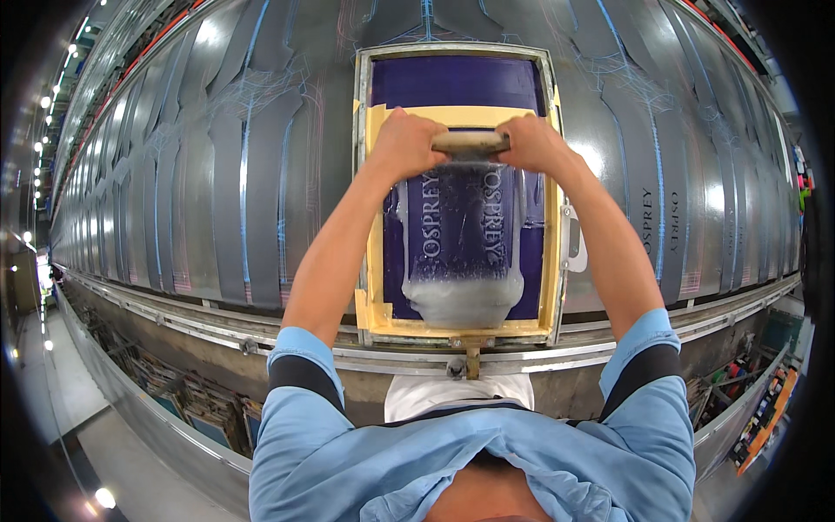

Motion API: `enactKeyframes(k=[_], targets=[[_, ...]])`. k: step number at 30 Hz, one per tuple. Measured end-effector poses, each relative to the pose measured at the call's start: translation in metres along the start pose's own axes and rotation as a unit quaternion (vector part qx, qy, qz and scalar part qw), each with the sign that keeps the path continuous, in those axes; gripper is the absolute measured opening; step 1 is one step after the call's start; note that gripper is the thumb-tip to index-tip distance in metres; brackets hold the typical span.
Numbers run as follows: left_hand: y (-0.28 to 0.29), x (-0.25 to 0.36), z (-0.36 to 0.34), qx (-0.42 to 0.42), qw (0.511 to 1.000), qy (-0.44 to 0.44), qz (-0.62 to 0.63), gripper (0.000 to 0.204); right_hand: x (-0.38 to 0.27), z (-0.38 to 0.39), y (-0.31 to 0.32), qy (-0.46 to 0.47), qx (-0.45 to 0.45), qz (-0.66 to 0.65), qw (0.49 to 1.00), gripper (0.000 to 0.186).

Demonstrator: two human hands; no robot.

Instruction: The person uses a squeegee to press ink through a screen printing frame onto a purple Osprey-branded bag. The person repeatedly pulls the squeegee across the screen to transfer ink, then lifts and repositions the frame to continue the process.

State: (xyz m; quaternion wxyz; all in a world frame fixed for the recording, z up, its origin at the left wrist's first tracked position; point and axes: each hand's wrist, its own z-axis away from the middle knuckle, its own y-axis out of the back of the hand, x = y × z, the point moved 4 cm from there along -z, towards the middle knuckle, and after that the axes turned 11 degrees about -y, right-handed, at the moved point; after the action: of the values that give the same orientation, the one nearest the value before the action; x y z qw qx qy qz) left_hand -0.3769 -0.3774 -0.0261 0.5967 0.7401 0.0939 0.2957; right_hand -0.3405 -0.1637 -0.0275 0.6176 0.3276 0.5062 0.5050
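Left hand point(402, 146) and right hand point(533, 143) curled closed round my squeegee handle point(470, 142).
It lies between them, screen-printing frame point(452, 47) beneath, pale ink point(468, 302) on my side.

Printing table point(326, 122), long, grey, glossy, spanning the frame; metal rail point(391, 358) along near edge. Red strip point(156, 48), upper left. Ceiling lamps point(45, 103), white, in a row, far left. Floor point(56, 383), pale grey, lower left. Stacked frames point(213, 416), below rail, lower left. Orange-edged rack point(765, 426), loaded, lower right.
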Motion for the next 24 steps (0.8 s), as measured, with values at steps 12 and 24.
enactKeyframes(k=[12, 24], targets=[[-0.010, -0.012, -0.005, 0.051, 0.998, 0.026, 0.019, 0.034, 0.005, -0.012, -0.009, -0.022, -0.024, -0.018, 0.999, 0.030], [-0.044, 0.162, 0.181, 0.083, 0.995, -0.024, 0.041, 0.024, -0.048, 0.224, -0.086, 0.011, -0.026, -0.108, 0.994, 0.039]])
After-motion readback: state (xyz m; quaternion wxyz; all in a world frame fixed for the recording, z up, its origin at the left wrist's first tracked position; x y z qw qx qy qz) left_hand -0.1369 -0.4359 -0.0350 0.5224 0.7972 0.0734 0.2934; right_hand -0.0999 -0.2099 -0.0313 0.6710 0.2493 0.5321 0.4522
